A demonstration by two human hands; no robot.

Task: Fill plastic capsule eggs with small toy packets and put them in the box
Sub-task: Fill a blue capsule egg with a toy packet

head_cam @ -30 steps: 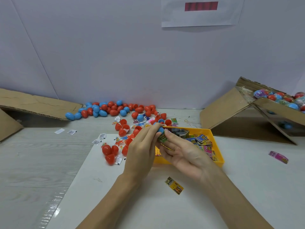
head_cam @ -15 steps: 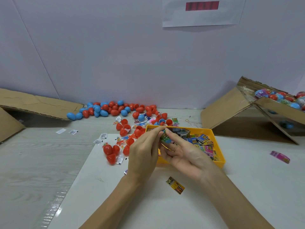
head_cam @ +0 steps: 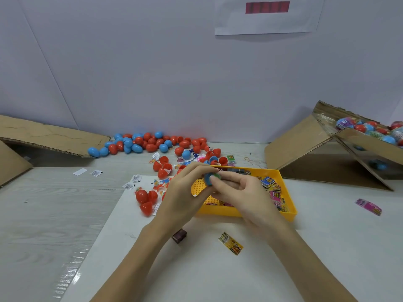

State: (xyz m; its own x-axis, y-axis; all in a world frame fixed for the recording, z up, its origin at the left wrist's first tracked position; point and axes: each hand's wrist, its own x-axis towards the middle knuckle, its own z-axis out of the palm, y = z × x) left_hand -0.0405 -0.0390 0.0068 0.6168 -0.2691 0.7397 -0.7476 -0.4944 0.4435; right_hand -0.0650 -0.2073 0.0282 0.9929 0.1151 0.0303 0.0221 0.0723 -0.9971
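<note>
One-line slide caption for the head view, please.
Left hand and right hand pinch a blue plastic capsule half above the yellow plastic tray.

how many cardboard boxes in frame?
2: box at right, open and tipped, holding eggs; box at left, cut off by the frame edge.

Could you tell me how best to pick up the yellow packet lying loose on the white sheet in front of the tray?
The yellow packet lies flat and apart from everything else, so come straight down from above and pinch it across its short width, at its two long edges. It is thin, so a fingertip will probably have to lift one edge first.
</note>
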